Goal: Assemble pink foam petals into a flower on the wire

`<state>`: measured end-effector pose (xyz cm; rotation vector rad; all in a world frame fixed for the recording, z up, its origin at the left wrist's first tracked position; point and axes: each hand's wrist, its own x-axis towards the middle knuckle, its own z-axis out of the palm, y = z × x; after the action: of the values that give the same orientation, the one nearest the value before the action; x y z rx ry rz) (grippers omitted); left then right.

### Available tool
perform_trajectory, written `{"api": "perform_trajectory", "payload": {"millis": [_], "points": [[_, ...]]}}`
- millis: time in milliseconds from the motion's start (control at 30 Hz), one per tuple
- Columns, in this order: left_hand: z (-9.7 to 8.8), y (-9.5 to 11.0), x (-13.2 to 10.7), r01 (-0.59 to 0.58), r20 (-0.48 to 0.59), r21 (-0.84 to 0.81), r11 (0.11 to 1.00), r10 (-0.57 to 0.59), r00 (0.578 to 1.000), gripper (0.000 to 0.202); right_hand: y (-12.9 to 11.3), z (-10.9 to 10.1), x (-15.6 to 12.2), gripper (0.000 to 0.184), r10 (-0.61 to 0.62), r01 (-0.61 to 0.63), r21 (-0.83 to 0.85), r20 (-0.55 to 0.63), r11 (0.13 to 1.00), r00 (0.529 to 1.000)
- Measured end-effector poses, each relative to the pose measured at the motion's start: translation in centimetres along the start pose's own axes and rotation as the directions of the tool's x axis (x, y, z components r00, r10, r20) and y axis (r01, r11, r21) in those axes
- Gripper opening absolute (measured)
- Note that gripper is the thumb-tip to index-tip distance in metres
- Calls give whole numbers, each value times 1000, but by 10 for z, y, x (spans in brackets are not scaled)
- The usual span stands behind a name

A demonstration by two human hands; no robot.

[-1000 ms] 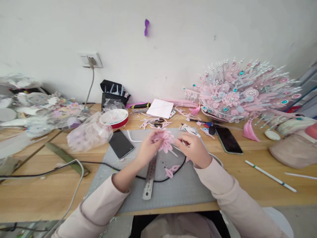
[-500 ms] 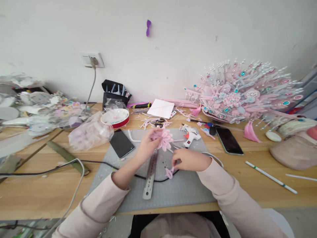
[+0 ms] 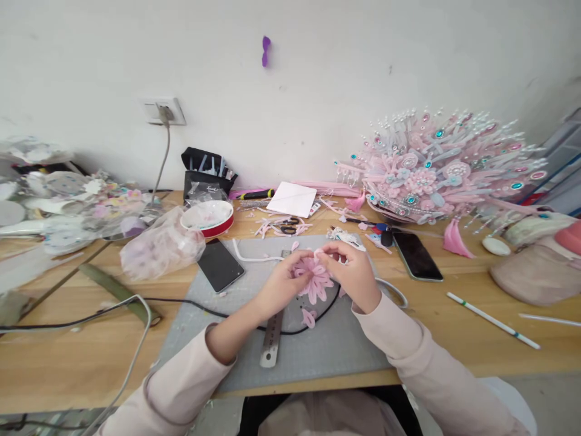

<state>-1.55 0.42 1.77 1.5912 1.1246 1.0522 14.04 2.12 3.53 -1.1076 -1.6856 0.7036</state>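
Observation:
A pink flower of looped fuzzy petals is pinched in my left hand, over the grey cutting mat. My right hand is closed at the flower's upper edge, thumb and forefinger on a small pale pink piece whose shape is mostly covered. Below the flower a loose pink loop petal lies on the mat. A steel ruler runs under my left hand. Partly behind my right hand is a white glue gun.
Black-handled scissors lie among pink offcuts behind the mat. Phones lie at left and right. A large pink beaded headdress stands back right. A black cable crosses the mat. A red-and-white tub sits back left.
The flower has come down and slightly right in my left hand. My right hand has risen from the loose petal to the flower's upper edge. The view has shifted slightly.

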Motion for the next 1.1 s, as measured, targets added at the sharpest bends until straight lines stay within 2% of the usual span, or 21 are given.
{"api": "perform_trajectory", "payload": {"millis": [167, 333, 633, 767, 833, 933, 1000, 1067, 1100], "points": [[-2, 6, 1, -7, -17, -3, 1000, 7, 1000, 34, 1, 5, -4, 9, -82, 82, -47, 1, 996, 997], [-2, 10, -1, 12, -25, -11, 1000, -12, 1000, 33, 4, 8, -4, 6, -61, 61, -87, 6, 994, 998], [0, 5, 0, 39, -12, -90, 995, -40, 999, 30, 0, 7, -3, 11, -5, 35, -218, 137, 975, 991], [-3, 7, 2, 52, -53, -134, 990, -60, 997, 28, 2, 9, -2, 7, 27, 1, -170, 162, 985, 986], [-7, 7, 4, 84, -60, -169, 982, -95, 994, 31, 4, 7, 0, 17, 65, -48, -107, 159, 993, 985], [-14, 4, 8, 107, -101, -220, 970, -131, 986, 37, 6, -5, 7, 32, 130, -124, -83, 75, 989, 989], [-19, 1, 12, 85, -154, -251, 964, -127, 980, 37, 6, -16, 12, 27, 145, -130, -187, 68, 974, 987], [-23, 0, 15, 71, -195, -280, 957, -129, 972, 37, 6, -28, 16, 20, 179, -99, -384, 177, 918, 968], [-25, 0, 16, 69, -210, -292, 954, -134, 968, 37, 5, -34, 17, 19, 219, -84, -459, 250, 885, 943]]}}
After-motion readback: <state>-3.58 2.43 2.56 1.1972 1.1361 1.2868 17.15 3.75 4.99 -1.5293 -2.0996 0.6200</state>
